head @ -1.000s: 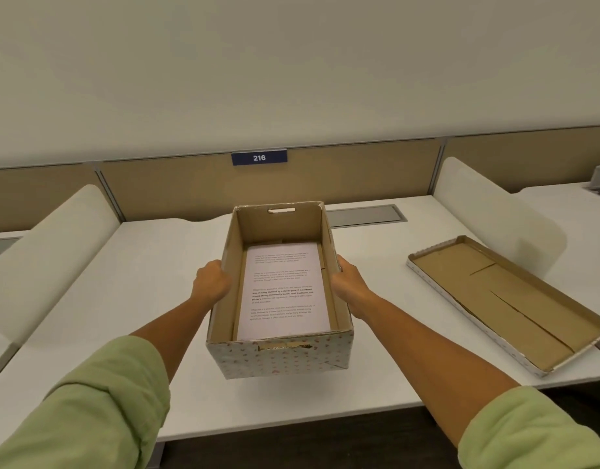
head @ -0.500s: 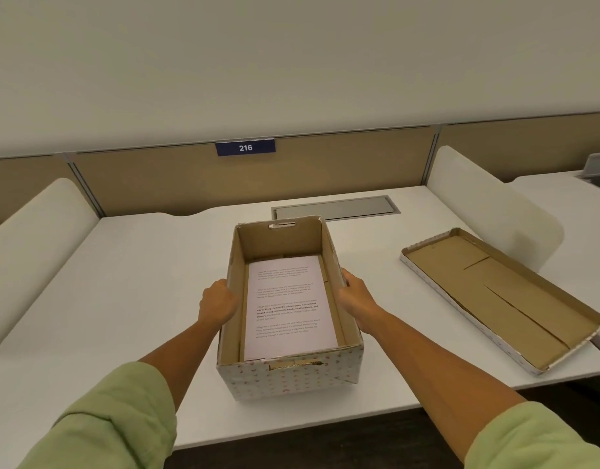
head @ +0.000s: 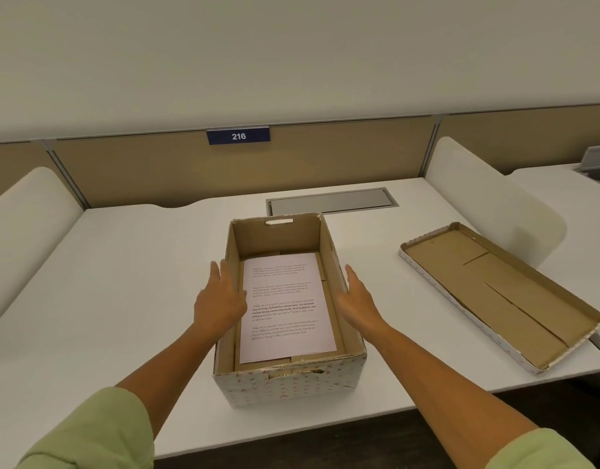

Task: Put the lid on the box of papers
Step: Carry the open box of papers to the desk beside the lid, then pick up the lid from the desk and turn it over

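Note:
An open cardboard box (head: 285,387) with a pink-dotted white outside stands on the white desk (head: 105,299), near its front edge. A printed sheet of paper (head: 283,306) lies flat inside it. My left hand (head: 217,299) hovers at the box's left wall, fingers spread, holding nothing. My right hand (head: 357,299) is at the right wall, also flat and empty. The lid (head: 494,292) lies upside down on the desk to the right, its brown inside facing up, about a hand's length from the box.
A tan partition with a blue "216" plate (head: 238,136) runs along the back. A grey cable hatch (head: 330,200) sits behind the box. White curved dividers (head: 488,204) flank the desk on both sides. The lid's near corner overhangs the desk's right edge.
The box came down from my hands onto the desk. Both hands have let go of its sides and spread open just above the rim.

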### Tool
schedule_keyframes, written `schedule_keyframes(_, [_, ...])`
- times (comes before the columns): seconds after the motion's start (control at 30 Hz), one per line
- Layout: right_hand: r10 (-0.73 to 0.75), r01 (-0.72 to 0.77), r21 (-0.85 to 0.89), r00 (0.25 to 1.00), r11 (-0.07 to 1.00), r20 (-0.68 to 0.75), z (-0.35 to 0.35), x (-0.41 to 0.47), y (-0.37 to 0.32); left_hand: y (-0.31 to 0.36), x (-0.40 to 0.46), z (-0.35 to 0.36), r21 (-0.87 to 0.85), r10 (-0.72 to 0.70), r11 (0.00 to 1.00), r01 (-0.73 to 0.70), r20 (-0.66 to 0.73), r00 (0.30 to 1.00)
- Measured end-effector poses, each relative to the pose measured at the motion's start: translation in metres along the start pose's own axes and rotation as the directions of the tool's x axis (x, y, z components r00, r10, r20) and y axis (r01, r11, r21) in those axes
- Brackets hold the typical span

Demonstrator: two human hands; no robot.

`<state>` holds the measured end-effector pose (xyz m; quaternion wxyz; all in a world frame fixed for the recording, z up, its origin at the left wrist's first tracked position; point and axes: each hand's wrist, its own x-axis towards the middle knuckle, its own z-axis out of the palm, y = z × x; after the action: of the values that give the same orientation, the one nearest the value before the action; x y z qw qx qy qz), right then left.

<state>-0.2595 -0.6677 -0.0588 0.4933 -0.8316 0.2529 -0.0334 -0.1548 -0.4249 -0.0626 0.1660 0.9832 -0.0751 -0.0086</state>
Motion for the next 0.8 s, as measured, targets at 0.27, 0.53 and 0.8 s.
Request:
schedule_keyframes(0.27, [-0.026, 0.026, 0.000, 0.993, 1.000, -0.116, -0.012, 0.006, -0.009, 0.052, 0.017, -0.004, 0.074, 0.234, 0.971, -0.227, -0.105, 0.967])
schedule_keyframes(0.53, [-0.017, -0.002, -0.078, 0.970, 0.997, -0.244, -0.057, 0.014, -0.001, 0.120, 0.027, 0.011, 0.013, 0.406, 0.914, -0.406, -0.041, 0.913])
schedule_keyframes(0.8, [-0.015, -0.015, -0.079, 0.928, 0.997, -0.372, -0.124, 0.004, 0.033, 0.207, 0.022, 0.020, 0.071, 0.584, 0.811, -0.580, -0.060, 0.809])
